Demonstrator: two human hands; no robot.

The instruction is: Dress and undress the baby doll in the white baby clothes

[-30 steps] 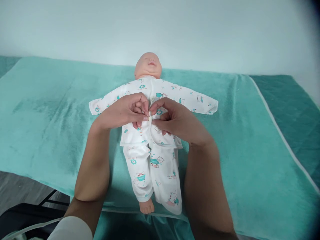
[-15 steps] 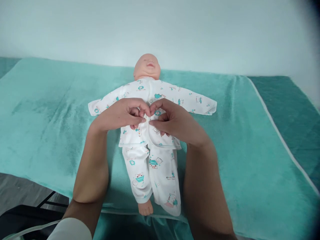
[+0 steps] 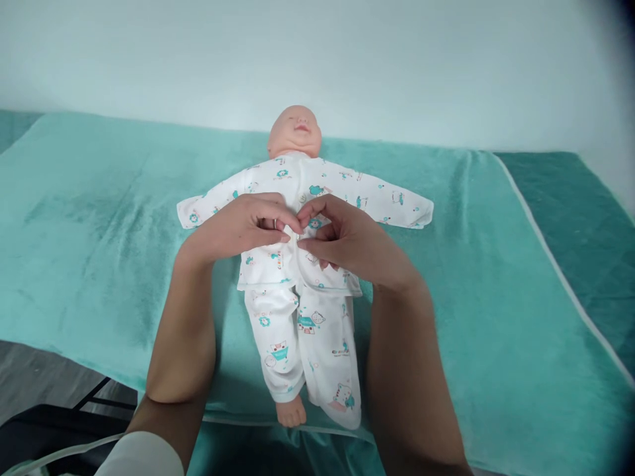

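Note:
A baby doll [image 3: 296, 132] lies on its back, dressed in a white printed jacket [image 3: 278, 268] and matching trousers [image 3: 325, 357]. The jacket's sleeves are spread out to both sides. At the middle of its front opening, my left hand [image 3: 243, 225] pinches one edge between thumb and forefinger. Opposite it, my right hand [image 3: 342, 235] pinches the other edge, the fingertips of both hands almost touching. A button [image 3: 302, 198] shows just above my fingers; whatever small part lies between the fingertips is mostly hidden. One bare foot [image 3: 292, 412] sticks out of a trouser leg; the other leg's end covers its foot.
A green velvety cloth [image 3: 99, 198] covers the table, with a darker green cover [image 3: 570, 211] beneath at the right. Behind stands a pale wall [image 3: 317, 59]. A black object [image 3: 44, 436] and a pale tube [image 3: 74, 449] are at the lower left.
Both hands stay at the jacket's front; the left fingers have shifted slightly, with the forefinger now lying straighter. The whole view has moved a little.

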